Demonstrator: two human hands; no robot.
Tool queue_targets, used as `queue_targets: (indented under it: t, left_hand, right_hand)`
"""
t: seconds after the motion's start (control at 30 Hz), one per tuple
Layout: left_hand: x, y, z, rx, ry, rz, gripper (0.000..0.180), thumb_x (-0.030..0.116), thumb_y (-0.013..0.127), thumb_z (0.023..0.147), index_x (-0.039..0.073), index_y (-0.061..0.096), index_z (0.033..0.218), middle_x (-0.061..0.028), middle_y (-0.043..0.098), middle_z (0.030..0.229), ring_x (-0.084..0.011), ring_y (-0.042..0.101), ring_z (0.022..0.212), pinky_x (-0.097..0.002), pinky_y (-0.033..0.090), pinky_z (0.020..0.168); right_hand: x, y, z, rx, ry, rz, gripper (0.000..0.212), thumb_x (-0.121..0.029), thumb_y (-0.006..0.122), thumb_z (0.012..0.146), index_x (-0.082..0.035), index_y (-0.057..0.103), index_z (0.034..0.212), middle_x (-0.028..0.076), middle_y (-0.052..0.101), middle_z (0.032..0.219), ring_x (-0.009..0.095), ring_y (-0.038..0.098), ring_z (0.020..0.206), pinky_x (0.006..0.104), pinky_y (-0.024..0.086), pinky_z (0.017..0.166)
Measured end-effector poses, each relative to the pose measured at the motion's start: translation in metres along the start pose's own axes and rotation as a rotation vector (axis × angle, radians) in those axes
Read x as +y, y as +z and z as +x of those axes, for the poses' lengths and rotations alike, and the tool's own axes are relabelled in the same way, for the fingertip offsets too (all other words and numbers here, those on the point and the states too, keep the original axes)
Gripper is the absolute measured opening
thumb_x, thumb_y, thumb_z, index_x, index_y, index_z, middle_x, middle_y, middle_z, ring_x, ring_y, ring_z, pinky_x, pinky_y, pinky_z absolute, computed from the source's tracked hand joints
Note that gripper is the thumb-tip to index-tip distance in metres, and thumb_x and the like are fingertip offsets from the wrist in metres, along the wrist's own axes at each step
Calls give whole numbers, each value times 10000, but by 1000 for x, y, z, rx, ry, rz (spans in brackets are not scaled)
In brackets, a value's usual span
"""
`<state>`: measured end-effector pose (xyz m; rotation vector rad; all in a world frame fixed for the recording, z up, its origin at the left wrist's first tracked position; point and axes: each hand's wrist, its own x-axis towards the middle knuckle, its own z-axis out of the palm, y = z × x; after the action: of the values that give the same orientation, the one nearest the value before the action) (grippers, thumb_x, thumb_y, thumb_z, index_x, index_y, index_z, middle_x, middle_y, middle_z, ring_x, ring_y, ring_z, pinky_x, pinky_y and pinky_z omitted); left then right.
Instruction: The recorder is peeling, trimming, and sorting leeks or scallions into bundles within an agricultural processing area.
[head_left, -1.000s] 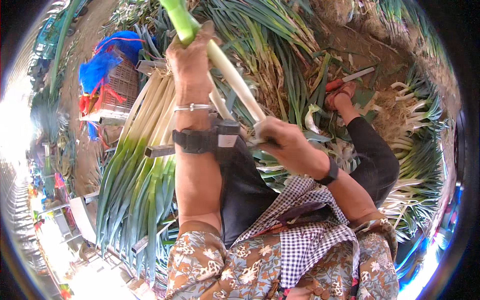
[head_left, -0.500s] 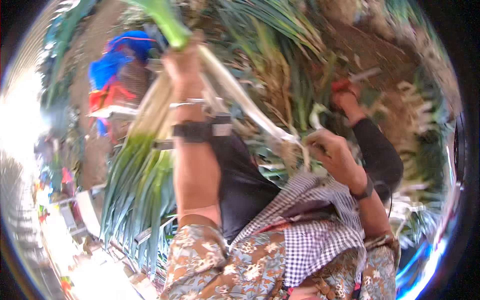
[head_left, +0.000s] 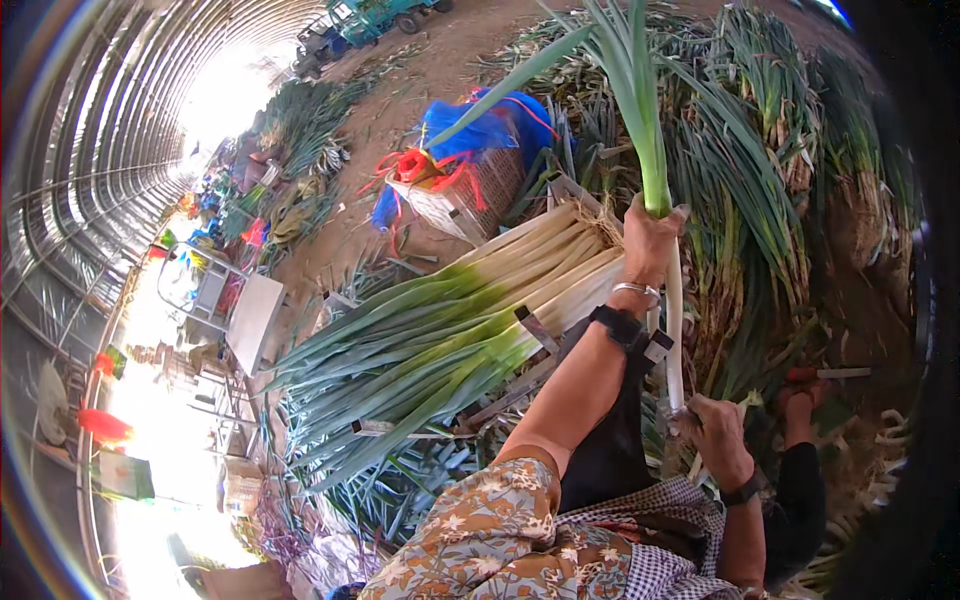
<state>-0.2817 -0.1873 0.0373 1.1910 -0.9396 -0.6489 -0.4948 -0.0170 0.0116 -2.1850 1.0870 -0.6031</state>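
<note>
gripping one leek, the left hand is clamped about its stalk where the green gives way to white. that single leek stands nearly upright, its leaves spreading above the fist and its white shaft running down to the right hand. one pale strip hangs beside the shaft, on its left. the two hands are apart, the left well above the right. the right hand's fingers are curled at the leek's lower end; whether they pinch it, i cannot tell.

the left arm reaches up and forward, nearly straight, knuckles uppermost; it wears one silver bracelet and one black strap. the right arm is held lower and nearer the body, with one black wristband.

left of the left forearm lies one stack of leeks, too overlapped to count, roots toward the hand, resting on one metal stand. beyond it are one crate, one blue net over it and several red ribbons. more leeks, past counting, lie at the right, and one knife with a red handle lies beside one foot.
</note>
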Motion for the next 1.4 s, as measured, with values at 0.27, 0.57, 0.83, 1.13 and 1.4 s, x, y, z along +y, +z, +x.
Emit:
queue_targets:
  t: [0.27, 0.57, 0.83, 1.13, 1.4]
  left_hand:
    - [-7, -5, 13, 85, -82, -844, 112, 46, 632, 797, 78, 547, 863, -33, 542, 796, -141, 546, 699, -306, 458, 585]
    - [9, -44, 32, 174, -150, -352, 263, 115, 736, 732, -11, 579, 901, -84, 583, 721, -181, 557, 526, -295, 499, 440]
    - [15, -31, 27, -172, -382, -569, 280, 258, 642, 854, -5, 561, 905, -20, 497, 614, -132, 477, 518, -256, 414, 474]
    - [8, -48, 37, -430, -373, -1056, 179, 217, 592, 879, 54, 524, 911, -3, 452, 635, -121, 419, 600, -248, 382, 565]
    - [11, -54, 41, -142, -405, -754, 242, 277, 625, 845, 91, 472, 826, -2, 480, 590, -131, 456, 525, -269, 399, 490]
  right_hand:
    - [-4, -18, -77, 34, 29, 52, 330, -69, 640, 772, -20, 396, 555, 150, 360, 515, 309, 426, 447, 401, 314, 458]
    - [13, -37, -44, 156, 107, 51, 284, -84, 559, 873, 2, 550, 1143, 195, 568, 1060, 371, 569, 929, 407, 466, 781]
    - [1, 5, 32, -132, -22, 801, 406, -276, 494, 967, -7, 474, 1271, 81, 618, 1103, 148, 606, 958, 289, 470, 853]
    - [7, 18, -20, 0, 26, 915, 246, -236, 541, 914, -3, 563, 988, 47, 544, 740, 153, 527, 620, 300, 426, 577]
    - [-3, -30, -121, 32, 183, 538, 229, -250, 596, 831, -43, 641, 744, 32, 576, 620, 226, 543, 539, 300, 415, 531]
